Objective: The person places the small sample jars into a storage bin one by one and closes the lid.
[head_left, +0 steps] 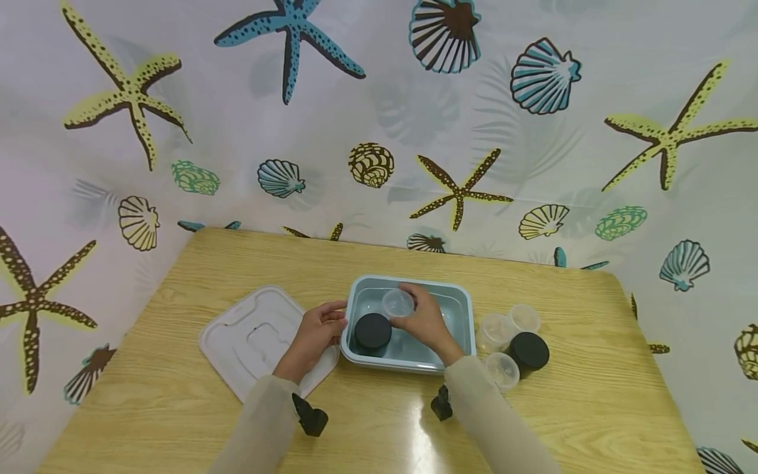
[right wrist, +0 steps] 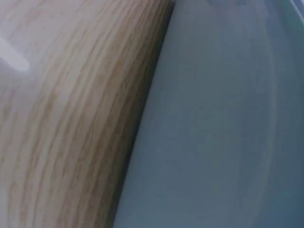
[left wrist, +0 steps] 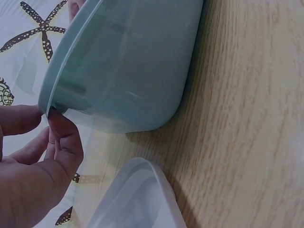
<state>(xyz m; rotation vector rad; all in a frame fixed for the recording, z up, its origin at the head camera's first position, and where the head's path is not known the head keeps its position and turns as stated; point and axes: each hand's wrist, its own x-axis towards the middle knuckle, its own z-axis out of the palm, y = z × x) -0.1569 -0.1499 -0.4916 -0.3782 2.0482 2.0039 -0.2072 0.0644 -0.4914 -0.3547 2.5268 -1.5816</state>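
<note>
A right hand masks part of the interior of a blue-gray bin as its thumb and fingers pinch a clear cup at the sides. The cup is within the bin's outline, just beyond a black-topped jar; whether its base touches the floor of the bin cannot be told. The right wrist view shows only bin wall and tabletop, leaving the hand out of frame. At the bin's left end, a left hand pinches the rim between thumb and curled fingers, a grip the left wrist view shows at close range.

The left hand and a beige sleeve lie across part of a white lid, hiding some of its right side. Right of the bin, near the other sleeve, three translucent cups cluster about a second black-topped item, its lower body mostly hidden under its top.

The bin is smooth and rounded at the corners, with a pronounced lip; the lid carries raised, molded contours. A wood-grain table catches a bright glare, backed by a pale curtain printed with starfish and shells.
</note>
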